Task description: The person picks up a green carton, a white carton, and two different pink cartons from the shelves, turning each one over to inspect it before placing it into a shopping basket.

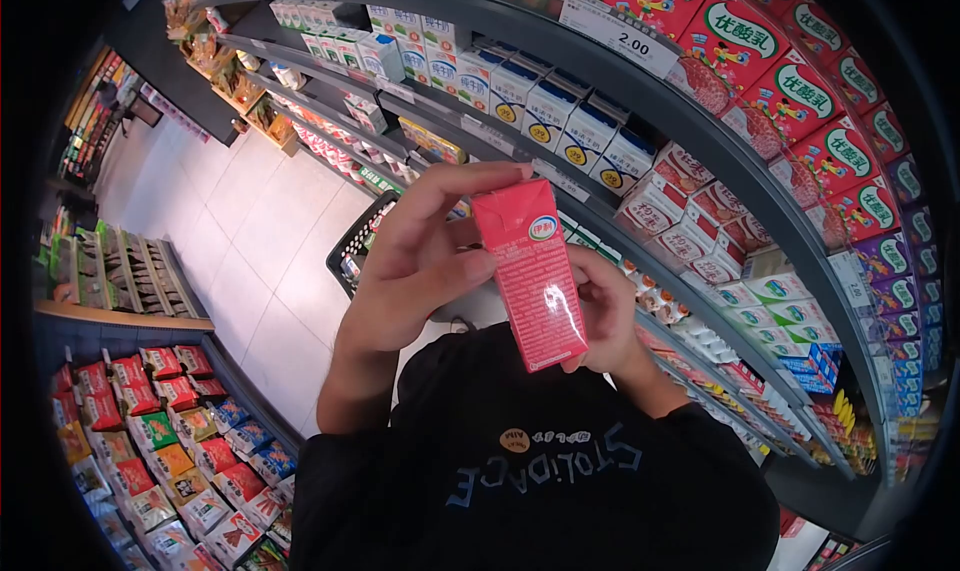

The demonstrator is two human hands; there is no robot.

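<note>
A small red drink carton (535,276) with a round logo near its top is held up close to the camera, tilted slightly. My left hand (420,261) grips its upper left side with fingers curled over the top edge. My right hand (605,311) holds the carton from behind and the right, mostly hidden by it. Below the carton I see my black shirt with printed letters (545,471).
Curved shelves on the right hold blue-and-white milk cartons (560,121), red cartons (790,91) and a price tag reading 2.00 (625,39). A black shopping basket (358,241) sits behind my left hand. Snack packets (170,431) fill the lower-left rack. A tiled aisle floor (250,221) runs between.
</note>
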